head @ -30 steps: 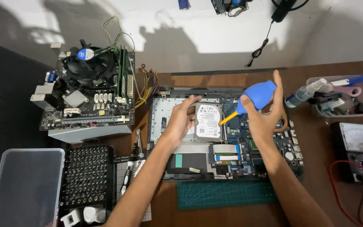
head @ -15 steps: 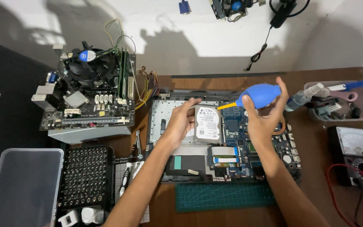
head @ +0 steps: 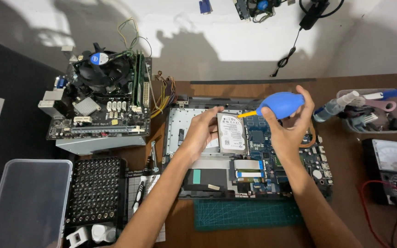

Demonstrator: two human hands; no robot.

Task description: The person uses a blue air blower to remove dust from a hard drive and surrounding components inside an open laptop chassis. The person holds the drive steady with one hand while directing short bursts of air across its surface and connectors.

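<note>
Blue rubber air blower (head: 281, 104) sits in the right hand (head: 286, 130), whose fingers wrap around its bulb, the yellow nozzle pointing left at the top edge of a silver hard drive (head: 231, 133). That drive lies in the opened laptop chassis (head: 246, 151) on the brown table (head: 345, 183), and the left hand (head: 201, 132) rests on the drive's left edge, fingers spread and curled over its top corner. A desktop motherboard with a black fan cooler (head: 99, 98) stands to the left, well apart from the hands; below it lie a black screwdriver bit set (head: 95, 190) and a clear plastic lid (head: 24, 202). A green cutting mat (head: 246, 213) lies just in front of the chassis. To the right, a clear tray of tools (head: 377, 110) and an analog multimeter (head: 394, 167) stand clear of the blower. Nothing lies between nozzle and drive. Against a second ago, the blower has been raised and levelled, its nozzle now nearer the drive's top edge, while the left hand stays put.
</note>
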